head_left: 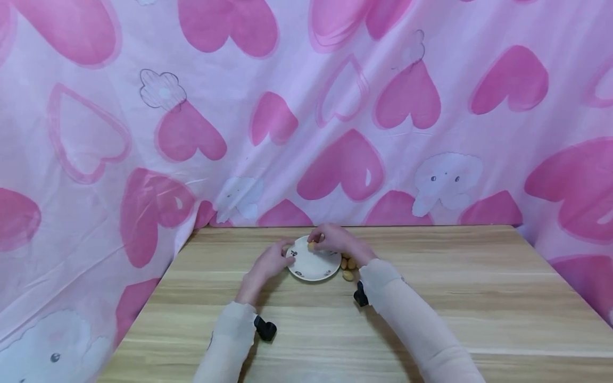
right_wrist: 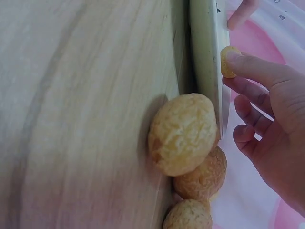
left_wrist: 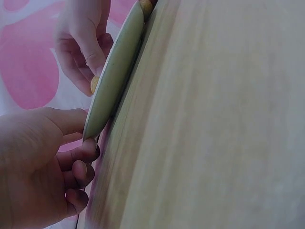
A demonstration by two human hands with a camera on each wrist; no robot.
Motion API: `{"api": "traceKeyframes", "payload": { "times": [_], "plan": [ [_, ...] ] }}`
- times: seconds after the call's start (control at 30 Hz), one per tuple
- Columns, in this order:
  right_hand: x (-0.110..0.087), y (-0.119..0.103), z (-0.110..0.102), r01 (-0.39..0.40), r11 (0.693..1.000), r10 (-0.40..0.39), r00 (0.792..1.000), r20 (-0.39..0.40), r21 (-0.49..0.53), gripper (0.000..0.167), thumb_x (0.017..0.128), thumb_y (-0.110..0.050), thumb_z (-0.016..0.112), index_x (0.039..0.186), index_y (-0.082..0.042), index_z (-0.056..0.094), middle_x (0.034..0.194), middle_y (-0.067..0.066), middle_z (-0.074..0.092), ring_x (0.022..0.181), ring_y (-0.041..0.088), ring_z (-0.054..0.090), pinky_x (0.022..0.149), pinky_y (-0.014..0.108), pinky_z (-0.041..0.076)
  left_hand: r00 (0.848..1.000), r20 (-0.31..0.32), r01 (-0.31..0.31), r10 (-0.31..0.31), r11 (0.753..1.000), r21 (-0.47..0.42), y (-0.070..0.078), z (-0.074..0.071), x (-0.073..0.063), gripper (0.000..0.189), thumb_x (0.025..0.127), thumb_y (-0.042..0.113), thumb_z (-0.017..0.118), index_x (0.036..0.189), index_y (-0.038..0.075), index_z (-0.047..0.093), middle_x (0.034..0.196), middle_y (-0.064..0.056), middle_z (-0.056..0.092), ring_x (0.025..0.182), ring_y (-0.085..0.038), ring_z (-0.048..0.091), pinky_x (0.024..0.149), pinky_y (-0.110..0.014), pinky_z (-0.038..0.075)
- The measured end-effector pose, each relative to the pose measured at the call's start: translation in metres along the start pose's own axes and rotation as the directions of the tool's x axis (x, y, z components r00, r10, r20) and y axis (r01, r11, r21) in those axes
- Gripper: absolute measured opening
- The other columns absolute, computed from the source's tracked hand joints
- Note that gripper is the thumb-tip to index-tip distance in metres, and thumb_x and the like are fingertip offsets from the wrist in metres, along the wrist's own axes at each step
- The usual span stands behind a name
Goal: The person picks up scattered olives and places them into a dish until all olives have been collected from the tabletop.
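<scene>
Pink cloth (head_left: 297, 69), printed with darker hearts and pale cartoon animals, hangs across the whole top of the head view and down both sides, and below it I see a light wood-grained table (head_left: 306, 335) spreading to the bottom of the frame. Near the middle of that picture, toward the table's far edge, sits a round white plate (head_left: 313, 263) with small dark motifs around its rim. From where I stand, the person's left hand (head_left: 270, 259) has hold of the plate's left edge, thumb on one face and fingers at the other. Their right hand (head_left: 337, 238) comes in from the right and pinches a small yellowish piece (head_left: 312, 246) between thumb and finger, over the upper part of the plate; whether it touches the surface I cannot tell. Just right of the plate, several tan potatoes (head_left: 348, 275) with wrinkled skins lie bunched on the wood, and in the right wrist view the nearest looms large at the centre. Pale sleeves (head_left: 421, 319) run to the bottom edge, a small black device (head_left: 265, 329) showing at each wrist.
</scene>
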State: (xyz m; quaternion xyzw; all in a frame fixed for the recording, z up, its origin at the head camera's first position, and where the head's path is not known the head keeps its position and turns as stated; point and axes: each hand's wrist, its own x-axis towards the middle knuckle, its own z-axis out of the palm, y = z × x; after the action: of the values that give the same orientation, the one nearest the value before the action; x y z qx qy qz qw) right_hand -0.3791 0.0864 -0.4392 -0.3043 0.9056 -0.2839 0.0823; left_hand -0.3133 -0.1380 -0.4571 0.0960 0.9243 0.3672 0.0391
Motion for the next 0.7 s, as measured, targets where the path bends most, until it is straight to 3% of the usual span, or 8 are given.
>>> {"api": "traceKeyframes", "payload": {
  "times": [0.23,0.47,0.7],
  "plan": [
    [0.0002,-0.0009,-0.0025,-0.011,1.0,0.011,1.0,0.022,-0.016,0.018,0.09,-0.019,0.072,0.108,-0.02,0.075,0.109,-0.003,0.071,0.101,0.014,0.061,0.091,0.035,0.051,1.0,0.01,-0.02,0.02,1.0,0.002,-0.0005,0.001,0.0023,0.055,0.09,0.016,0.068,0.142,0.011,0.052,0.086,-0.006,0.06,0.073,-0.016,0.053,0.063,-0.029,0.043],
    [0.0016,-0.0024,-0.0031,-0.013,1.0,0.013,0.999,0.033,-0.013,0.019,0.09,-0.018,0.073,0.109,-0.018,0.075,0.108,-0.003,0.071,0.102,0.015,0.061,0.094,0.036,0.05,1.0,0.004,-0.011,0.011,1.0,0.005,-0.0024,0.0009,0.0027,0.056,0.089,0.017,0.068,0.143,0.011,0.051,0.088,-0.006,0.061,0.075,-0.016,0.054,0.064,-0.029,0.043],
    [-0.0048,-0.0038,-0.0056,-0.012,1.0,0.012,1.0,0.019,-0.004,0.028,0.09,-0.023,0.074,0.117,-0.015,0.072,0.107,-0.003,0.068,0.1,0.016,0.061,0.088,0.034,0.052,1.0,0.004,-0.016,0.016,1.0,0.008,-0.0032,0.0019,0.0024,0.056,0.09,0.017,0.067,0.143,0.011,0.051,0.09,-0.007,0.061,0.077,-0.018,0.055,0.066,-0.03,0.044]
  ]
}}
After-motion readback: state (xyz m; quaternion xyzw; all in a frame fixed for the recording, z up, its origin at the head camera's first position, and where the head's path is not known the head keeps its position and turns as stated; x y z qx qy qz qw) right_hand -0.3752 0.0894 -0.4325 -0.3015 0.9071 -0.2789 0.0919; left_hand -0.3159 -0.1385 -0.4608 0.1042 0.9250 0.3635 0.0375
